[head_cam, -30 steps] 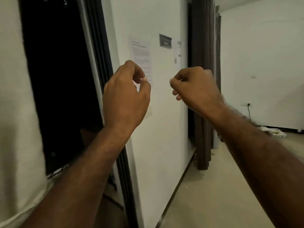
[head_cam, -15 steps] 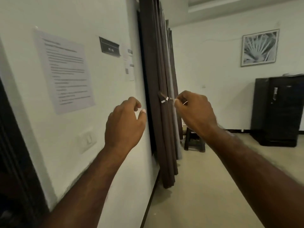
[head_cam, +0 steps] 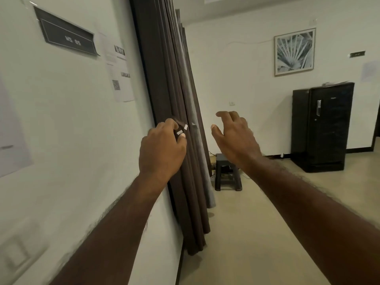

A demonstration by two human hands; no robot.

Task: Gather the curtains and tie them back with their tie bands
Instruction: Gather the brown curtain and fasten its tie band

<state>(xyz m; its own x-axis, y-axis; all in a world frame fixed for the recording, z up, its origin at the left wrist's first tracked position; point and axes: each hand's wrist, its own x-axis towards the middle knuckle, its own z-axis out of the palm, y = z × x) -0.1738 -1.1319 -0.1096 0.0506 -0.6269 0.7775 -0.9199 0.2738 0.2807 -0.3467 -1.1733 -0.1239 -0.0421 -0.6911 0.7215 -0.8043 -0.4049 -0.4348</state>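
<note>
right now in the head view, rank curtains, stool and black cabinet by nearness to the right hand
1. curtains, just left of the right hand
2. stool, on the floor beyond it
3. black cabinet, far right by the wall

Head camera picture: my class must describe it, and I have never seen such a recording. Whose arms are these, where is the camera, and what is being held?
There is no machine here. The camera sits on a person's head and looks forward and down, so both arms are the wearer's own. The left hand has its grip on a dark tie band with white patches, against the gathered brown curtain beside the wall. The right hand hovers open, holding nothing. Further back stand a small stool and a black cabinet.
</note>
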